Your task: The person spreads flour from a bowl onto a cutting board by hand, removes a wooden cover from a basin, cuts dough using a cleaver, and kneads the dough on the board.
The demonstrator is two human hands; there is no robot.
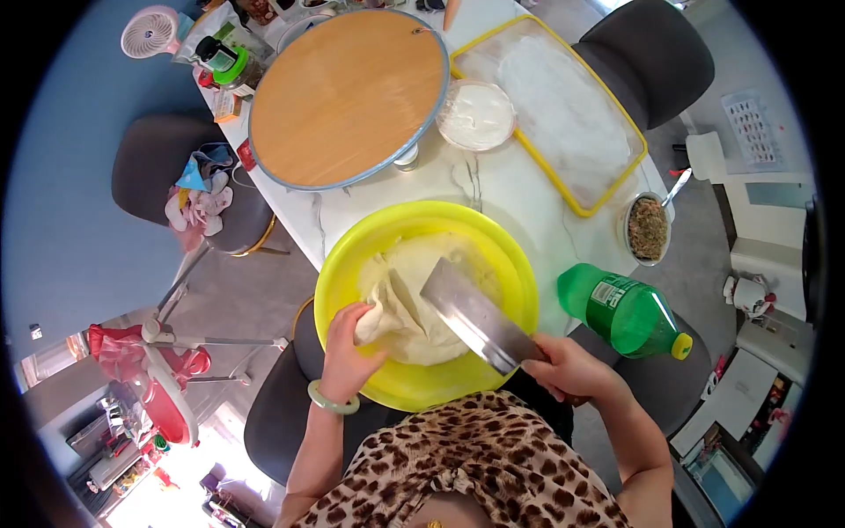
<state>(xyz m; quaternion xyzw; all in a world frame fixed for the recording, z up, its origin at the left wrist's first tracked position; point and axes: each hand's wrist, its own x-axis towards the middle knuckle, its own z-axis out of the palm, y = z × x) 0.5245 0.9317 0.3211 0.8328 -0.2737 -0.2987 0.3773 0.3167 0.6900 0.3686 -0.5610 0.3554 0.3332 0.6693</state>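
Note:
A wide yellow basin (520, 264) stands at the table's near edge with a large mass of pale dough (431, 339) inside. My left hand (349, 350), a light bangle on its wrist, grips a flap of the dough at the left side of the basin. In my right hand (568, 370) is a cleaver (475, 315), held by its handle. Its broad metal blade reaches over the basin and lies against the dough, where a cut or fold shows to the left of the blade. My right fingers wrap round the handle, which they mostly hide.
Behind the basin are a round wooden board (348, 97), a bowl of white flour (476, 115) and a yellow-rimmed tray (563, 106) dusted white. To the right stand a bowl of filling (647, 231) with a spoon and a green bottle (620, 308). Chairs surround the table.

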